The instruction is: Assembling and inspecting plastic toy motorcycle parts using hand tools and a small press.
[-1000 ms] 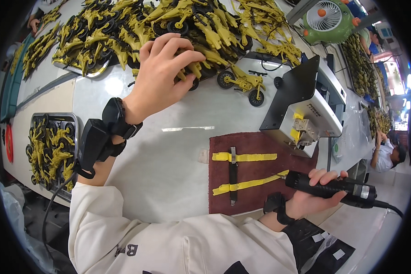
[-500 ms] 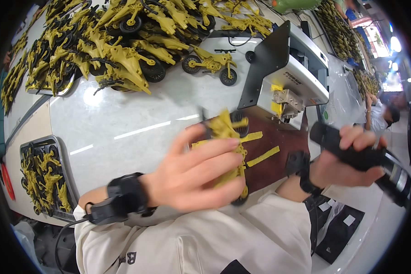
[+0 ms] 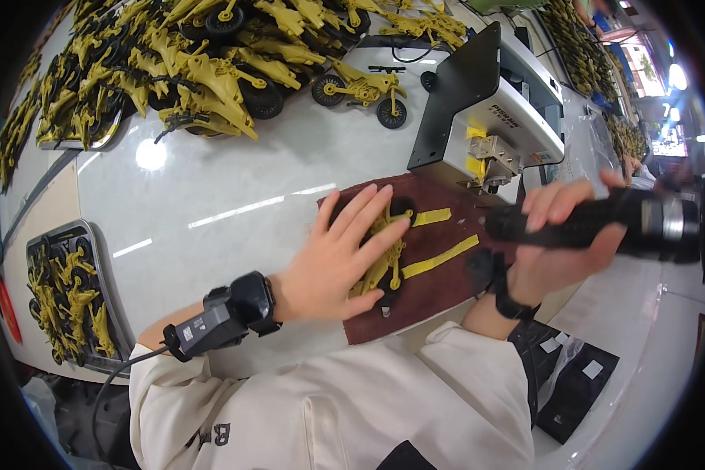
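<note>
A yellow and black toy motorcycle (image 3: 395, 252) lies on its side on a dark red mat (image 3: 439, 291). My left hand (image 3: 325, 258) rests over it, fingers stretched and spread, covering part of its body. My right hand (image 3: 560, 235) is wrapped round a black electric screwdriver (image 3: 638, 219) with a silver band near its rear end. The tool lies nearly level, its front end pointing left over the mat's right side. Two strips of yellow tape (image 3: 440, 257) run across the mat beside the toy.
A white and black machine (image 3: 478, 129) with a metal block on its front stands behind the mat. Yellow toy motorcycles are heaped (image 3: 204, 78) at the back left. One stands apart, a toy motorcycle (image 3: 364, 90) near the machine. A metal tray (image 3: 106, 274) of parts sits at left.
The toy motorcycle has gone from raised in my left hand to lying on the mat. My left fingers have spread. My right hand has brought the screwdriver left and turned it nearly level.
</note>
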Available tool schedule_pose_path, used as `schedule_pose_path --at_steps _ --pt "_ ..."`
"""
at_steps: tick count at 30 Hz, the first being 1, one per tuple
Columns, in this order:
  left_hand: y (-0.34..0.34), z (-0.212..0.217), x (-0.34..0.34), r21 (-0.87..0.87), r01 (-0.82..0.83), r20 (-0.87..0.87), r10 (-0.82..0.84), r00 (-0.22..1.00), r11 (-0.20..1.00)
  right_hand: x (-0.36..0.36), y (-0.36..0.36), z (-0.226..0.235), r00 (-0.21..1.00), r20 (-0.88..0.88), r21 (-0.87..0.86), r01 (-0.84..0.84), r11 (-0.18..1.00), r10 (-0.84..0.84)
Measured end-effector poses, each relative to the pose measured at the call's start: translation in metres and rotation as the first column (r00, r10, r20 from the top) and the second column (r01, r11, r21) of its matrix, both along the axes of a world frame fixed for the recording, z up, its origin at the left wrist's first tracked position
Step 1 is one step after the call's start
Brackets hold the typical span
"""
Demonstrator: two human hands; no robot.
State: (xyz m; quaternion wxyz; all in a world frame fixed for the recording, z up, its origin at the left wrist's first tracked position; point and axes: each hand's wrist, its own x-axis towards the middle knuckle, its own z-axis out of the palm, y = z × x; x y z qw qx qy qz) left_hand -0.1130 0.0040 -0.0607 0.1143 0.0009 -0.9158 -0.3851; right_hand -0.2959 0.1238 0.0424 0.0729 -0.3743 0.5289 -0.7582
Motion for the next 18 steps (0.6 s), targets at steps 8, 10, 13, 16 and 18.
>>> schedule_pose_path --at_steps 8,10,13,16,18 --pt "0.007 -0.015 -0.002 -0.097 -0.093 0.014 0.095 0.995 0.991 0.036 0.006 -0.035 0.944 -0.086 -0.100 -0.328 0.940 0.320" --pt "0.011 -0.015 -0.005 -0.115 -0.131 0.022 0.134 0.991 0.985 0.035 0.005 -0.036 0.944 -0.065 -0.117 -0.328 0.937 0.322" --pt "0.012 -0.013 -0.009 -0.074 -0.151 -0.008 0.151 0.989 0.986 0.036 0.003 -0.035 0.953 -0.031 -0.118 -0.303 0.946 0.302" --pt "0.011 -0.014 -0.009 -0.088 -0.129 -0.014 0.128 0.992 0.988 0.037 0.001 -0.040 0.966 -0.020 -0.124 -0.259 0.958 0.258" --pt "0.009 -0.015 -0.008 -0.086 -0.121 -0.009 0.121 0.993 0.989 0.037 0.002 -0.040 0.966 -0.013 -0.115 -0.257 0.960 0.257"
